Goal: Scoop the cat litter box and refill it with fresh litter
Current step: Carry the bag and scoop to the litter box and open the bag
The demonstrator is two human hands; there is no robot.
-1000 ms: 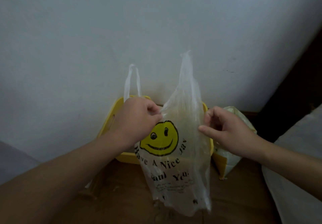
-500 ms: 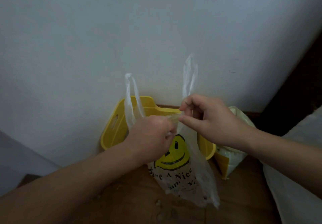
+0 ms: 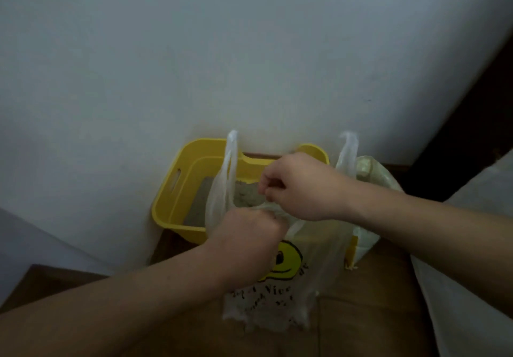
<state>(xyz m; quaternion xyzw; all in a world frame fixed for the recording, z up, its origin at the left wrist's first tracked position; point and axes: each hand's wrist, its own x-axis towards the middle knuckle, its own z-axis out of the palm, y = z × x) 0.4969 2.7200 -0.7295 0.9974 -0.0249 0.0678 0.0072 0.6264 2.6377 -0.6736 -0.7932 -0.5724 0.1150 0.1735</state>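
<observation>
White wall [image 3: 249,51], litter box [image 3: 177,190] behind plastic bag [image 3: 313,273] clamped in left hand [image 3: 249,234], right hand [image 3: 302,187]

Single head-worn view, angled down and forward, close above the floor corner by the wall [image 3: 249,51]

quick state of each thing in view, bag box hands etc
plastic bag: hanging from both hands, handles sticking up
litter box: uncovered, grey litter inside
left hand: grips the bag's top edge
right hand: pinches the bag's top edge
litter sack: upright beside the box, open or sealed unclear
</observation>
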